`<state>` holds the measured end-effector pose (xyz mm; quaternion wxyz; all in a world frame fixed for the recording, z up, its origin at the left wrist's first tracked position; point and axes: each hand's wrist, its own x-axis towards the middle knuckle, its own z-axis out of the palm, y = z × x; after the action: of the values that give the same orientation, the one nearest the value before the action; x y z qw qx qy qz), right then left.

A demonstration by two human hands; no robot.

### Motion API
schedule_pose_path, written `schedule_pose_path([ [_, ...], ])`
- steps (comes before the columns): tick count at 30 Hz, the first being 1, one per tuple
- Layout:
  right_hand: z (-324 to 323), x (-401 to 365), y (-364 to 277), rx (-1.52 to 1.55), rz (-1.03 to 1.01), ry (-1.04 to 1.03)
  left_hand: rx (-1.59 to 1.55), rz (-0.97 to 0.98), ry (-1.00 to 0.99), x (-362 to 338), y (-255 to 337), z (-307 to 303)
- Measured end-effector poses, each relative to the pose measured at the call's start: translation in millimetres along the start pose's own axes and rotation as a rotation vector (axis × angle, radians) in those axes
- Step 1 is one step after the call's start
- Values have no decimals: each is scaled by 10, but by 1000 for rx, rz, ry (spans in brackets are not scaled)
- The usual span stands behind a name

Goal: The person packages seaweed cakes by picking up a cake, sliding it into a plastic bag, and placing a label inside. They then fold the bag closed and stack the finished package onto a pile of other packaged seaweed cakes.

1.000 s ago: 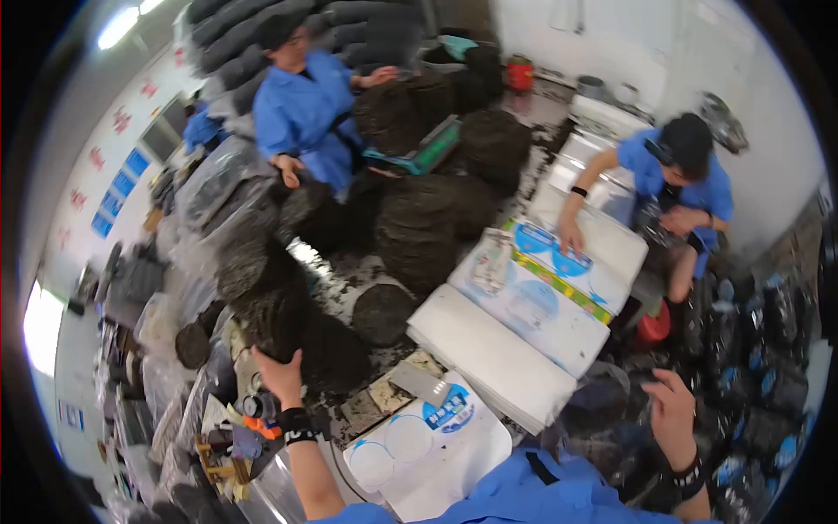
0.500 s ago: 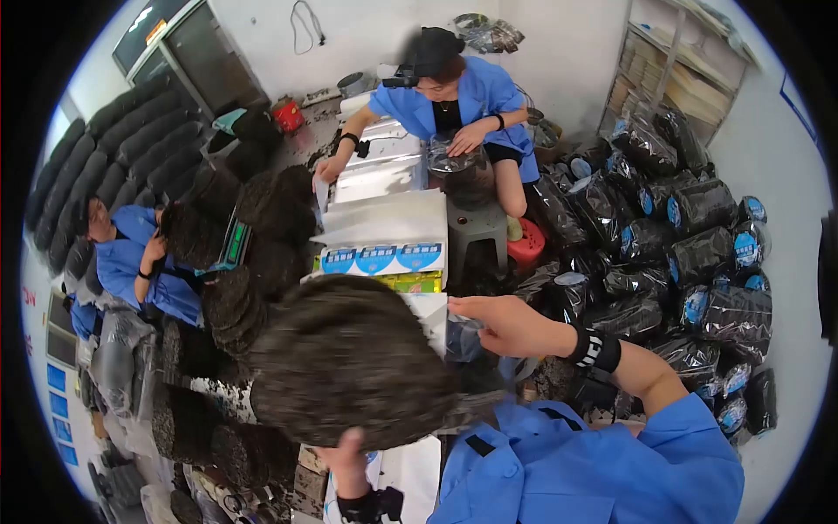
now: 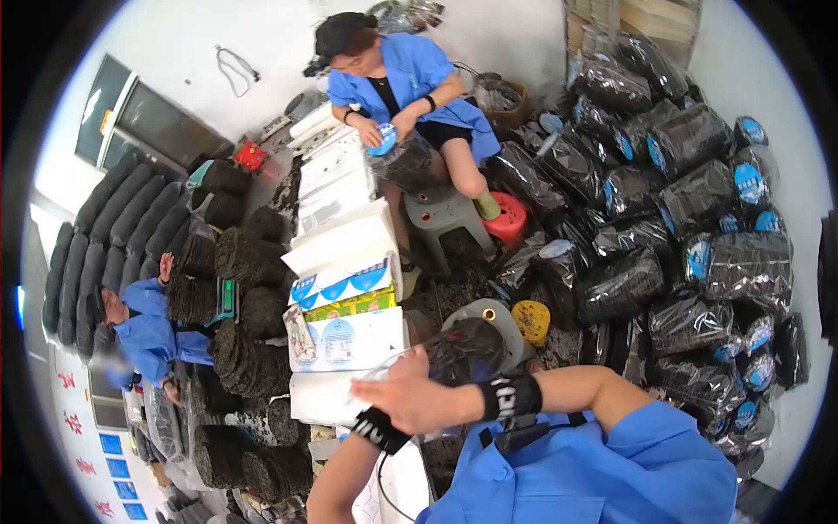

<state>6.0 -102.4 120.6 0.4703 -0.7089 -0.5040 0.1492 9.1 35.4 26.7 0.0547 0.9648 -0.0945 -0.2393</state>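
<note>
My right hand (image 3: 419, 403) reaches left across my left wrist, its fingers together at the edge of a clear plastic film (image 3: 381, 374). Partly hidden behind it, my left hand (image 3: 408, 365) points up beside a bagged dark bundle (image 3: 469, 348); I cannot make out all its fingers. The bundle rests at a grey stool (image 3: 511, 336) in front of me. Just left of my hands lie white printed sheets (image 3: 349, 342) with blue round labels (image 3: 345, 284).
Opposite, a person in blue (image 3: 397, 87) holds a round blue label (image 3: 382, 140) over a bagged bundle. Another person (image 3: 148, 323) is at the left by a scale (image 3: 228, 299) and dark seaweed-like stacks (image 3: 249, 358). Filled bags (image 3: 690, 144) pile up at right, near a yellow stool (image 3: 531, 323).
The large round dark stack has left the open air above the table, and my left hand has moved up and right. My hands are now crossed. The person opposite has picked up a blue label.
</note>
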Motion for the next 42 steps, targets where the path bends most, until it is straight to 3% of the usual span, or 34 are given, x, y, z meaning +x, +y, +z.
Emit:
schedule_pose_path([
  [1, 204, -60, 90, 92, -127, 102, 12, -18, -83, 226, 81, 108],
  [3, -34, -249, -149, 77, -66, 20, 39, -17, -189, 401, 232, 188],
  [6, 71, -527, -28, 59, -169, 231, -62, 78, 0, 452, 195, 412],
  [9, -28, -758, -8, 196, -134, 249, -160, 93, 77, 636, 54, 696],
  [11, -151, -820, 26, 229, -55, 79, -269, 97, 59, 918, -337, 1116],
  [12, -186, -858, 78, 225, -54, 142, -768, 1, -80, 1093, -664, 1411],
  [14, -392, -895, 162, 227, -12, 149, -602, 52, -6, 1095, -677, 1247],
  [15, -459, -884, 193, 230, 8, 158, -815, -50, -254, 1036, -432, 732],
  [16, -437, -856, 231, 246, -27, 220, -955, 210, -292, 1210, -888, 1198],
  [18, -443, -804, 185, 300, 11, 183, -1147, 115, -358, 1335, -836, 1257],
  [19, -436, -781, 171, 361, 54, 152, -1186, -254, -392, 1303, -644, 1297],
  [20, -448, -767, 187, 405, 84, 99, -1106, -102, -395, 1368, -563, 1329],
  [21, -488, -763, 227, 393, 94, 101, -1110, -86, -399, 1441, -501, 1390],
  [23, -549, -806, 252, 441, 53, 204, -314, -132, -109, 1429, -344, 1621],
  [27, -531, -808, 317, 327, 84, 82, 156, -233, 186, 1080, 247, 1349],
  [28, -531, -780, 302, 334, 72, 56, 225, -217, 56, 1047, 276, 1389],
  [29, -557, -737, 274, 361, 97, 67, 214, -245, 56, 1030, 261, 1511],
  [31, -545, -665, 236, 394, 88, 37, -64, -252, -40, 1108, 110, 1881],
  [33, -511, -602, 231, 304, 134, 111, -113, 20, 303, 1125, -229, 2166],
  [34, -501, -550, 242, 265, 119, 152, -98, 28, 477, 1116, -301, 2251],
  [35, -499, -485, 261, 233, 100, 187, -68, 29, 648, 1170, -311, 2217],
  [37, -549, -287, 181, 237, 177, 180, -269, 11, 597, 941, -102, 1606],
  [39, -476, -45, 93, 287, 317, 91, -316, 65, 208, 972, -223, 1592],
  [40, -333, 82, 112, 230, 222, 117, -736, 159, 168, 728, -334, 1509],
  [42, -110, 288, 118, 245, 178, 76, -752, 177, 138, -146, -355, 341],
])
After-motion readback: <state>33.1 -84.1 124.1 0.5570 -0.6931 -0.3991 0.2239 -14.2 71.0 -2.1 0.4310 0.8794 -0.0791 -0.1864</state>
